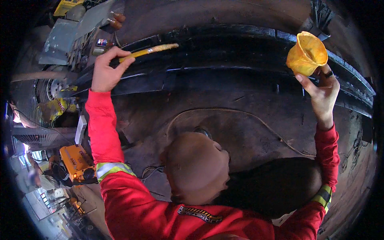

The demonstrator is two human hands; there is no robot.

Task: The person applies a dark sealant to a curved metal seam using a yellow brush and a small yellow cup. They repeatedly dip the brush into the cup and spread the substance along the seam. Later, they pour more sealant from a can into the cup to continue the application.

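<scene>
My left hand (107, 69) pinches the yellow handle of a paintbrush (142, 53) between thumb and fingers. The brush lies nearly level, its pale bristles pointing right over dark metal beams (232, 54); whether the tip touches them I cannot tell. On the right, my right hand (322, 93) grips a yellow-orange, wide-mouthed cup (300, 60) with a crumpled look. It is raised near the right end of the beams, and its contents are not clearly visible. Some fingers of that hand are hidden behind the cup.
A cable (240, 111) curves across the dark floor below the beams. An orange machine (76, 162) stands at left, near a wheel (54, 89). Grey metal sheets (60, 42) and two brown bottles (116, 20) lie at upper left. A person (46, 180) is at far left.
</scene>
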